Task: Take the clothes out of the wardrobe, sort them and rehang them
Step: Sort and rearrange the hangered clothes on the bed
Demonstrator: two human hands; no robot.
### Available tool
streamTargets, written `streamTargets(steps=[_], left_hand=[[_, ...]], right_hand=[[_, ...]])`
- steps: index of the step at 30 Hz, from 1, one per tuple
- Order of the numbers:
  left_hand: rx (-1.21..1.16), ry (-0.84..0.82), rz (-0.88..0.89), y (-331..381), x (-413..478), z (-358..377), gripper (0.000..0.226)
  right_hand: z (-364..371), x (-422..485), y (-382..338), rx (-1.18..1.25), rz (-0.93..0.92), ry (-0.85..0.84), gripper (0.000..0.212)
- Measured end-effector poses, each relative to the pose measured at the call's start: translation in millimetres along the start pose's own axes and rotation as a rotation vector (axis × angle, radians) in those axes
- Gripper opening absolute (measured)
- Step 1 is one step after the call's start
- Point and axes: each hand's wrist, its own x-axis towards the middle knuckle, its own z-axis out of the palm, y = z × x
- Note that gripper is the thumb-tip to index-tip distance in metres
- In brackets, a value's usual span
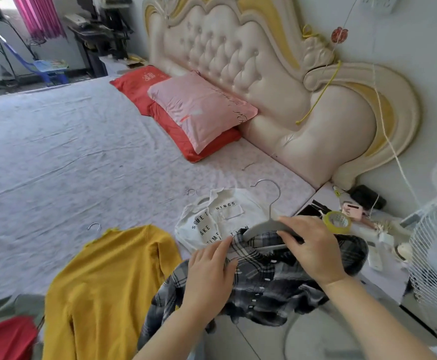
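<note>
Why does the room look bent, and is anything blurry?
Head view: wide-angle lens bows the headboard and fan near the edges; daylight by the pink curtain is washed out; the red garment bottom left is blurred; the plaid shirt looks fairly sharp.

light: bright daylight is let in at the window [6, 3], top left | shadows: soft | edges: are bent and smeared
</note>
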Motion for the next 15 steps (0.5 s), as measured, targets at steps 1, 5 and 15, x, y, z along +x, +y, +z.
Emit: streamTargets(steps=[1,5,15], left_hand=[[0.001,-0.006,-0.012,-0.4,12.6,6.9,0.050],[-0.016,-0.037,-0.044,-8.3,62.0,30.8,0.052],[-0.013,-0.038,-0.174,-61.0,175.8,57.0,0.053]], right_hand=[[5.8,10.2,12.1,0.007,0.000,-0.018,0.035],[35.6,46.4,49.4,-0.011,0.000,-0.079,0.035],[136.2,147.4,99.9,0.056,-0.040,-0.221,0.033]])
